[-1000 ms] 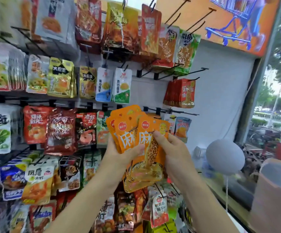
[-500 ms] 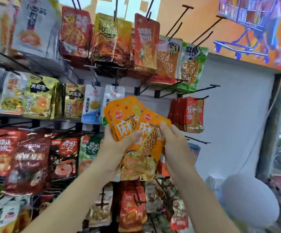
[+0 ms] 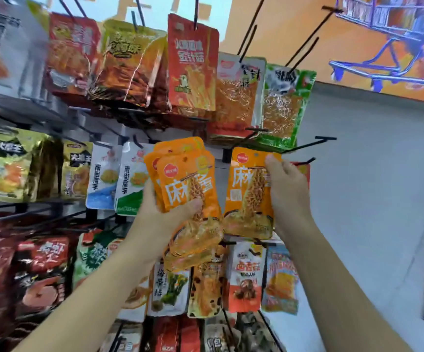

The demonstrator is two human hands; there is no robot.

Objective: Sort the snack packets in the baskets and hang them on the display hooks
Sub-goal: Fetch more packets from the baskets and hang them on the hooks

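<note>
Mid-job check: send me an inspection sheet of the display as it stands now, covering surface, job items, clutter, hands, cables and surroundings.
Surface: white display wall with black hooks, most of them loaded.
Job's things: stack of orange packets in the left hand; single orange packet in the right hand, apart from the stack; bare hook just above it; no basket in view.
Clutter: nothing seen loose; other packets hang in rows, such as the green packet.
Grippers: left hand grips the stack; right hand pinches the single packet at its right edge.
Cables: nothing seen.
Surroundings: shopping-cart poster above the wall.
</note>
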